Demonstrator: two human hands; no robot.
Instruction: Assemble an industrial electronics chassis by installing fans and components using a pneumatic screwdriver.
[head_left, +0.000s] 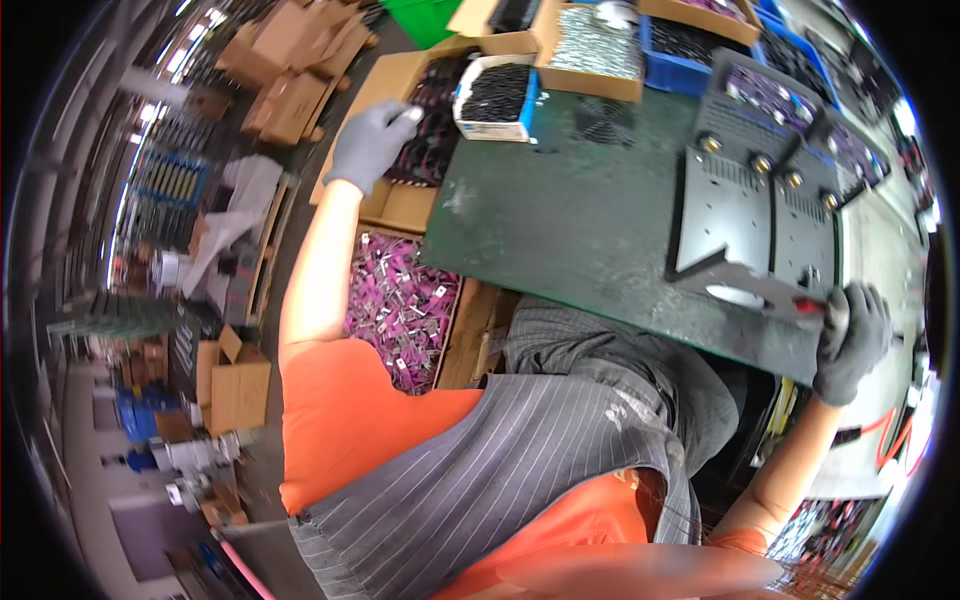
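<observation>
Left hand point(372, 142), gloved grey, hovered with fingers loosely curled and holding nothing over the cardboard box point(400, 205) of dark parts beside the counter's point(570, 230) left edge. Right hand point(852, 340), also gloved, clamped shut round a red-handled tool point(808, 306) against the black metal casing point(755, 215) at the counter's right near edge. Best done by steadying the casing and keeping the tool square. Green matte counter top, scuffed; casing ribbed, with brass-coloured studs; purple-tagged metal pieces point(400, 305) heaped in a lower box.
</observation>
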